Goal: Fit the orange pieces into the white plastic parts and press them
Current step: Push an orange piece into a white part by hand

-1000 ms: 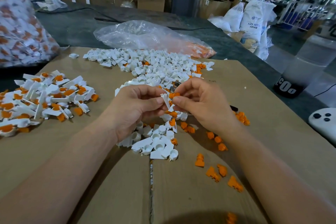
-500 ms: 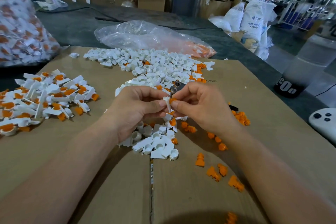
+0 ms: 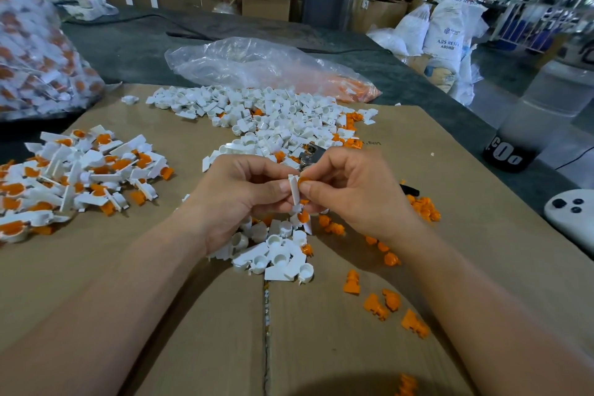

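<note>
1. Head view: the left hand [image 3: 238, 199] pinches a small white plastic part [image 3: 294, 191] upright between thumb and fingers, just above the brown cardboard sheet [image 3: 466, 202] covering the counter.
2. The right hand [image 3: 350, 193] is closed on a small orange plastic piece [image 3: 302, 181], thumb and forefinger holding it against the top of the white part; the two touch.
3. Judged step: seating the orange piece. How deep it sits I cannot tell.
4. The next move calls for a firm squeeze, thumbs opposed, the white part kept straight so the piece does not tilt.
5. The heap of finished white-and-orange assemblies [image 3: 80, 173] lies well to the left, probably where this one goes.
6. Supply: the pile of loose white parts [image 3: 276, 119] beyond the hands, and scattered orange pieces [image 3: 382, 302] near the right forearm.
</note>
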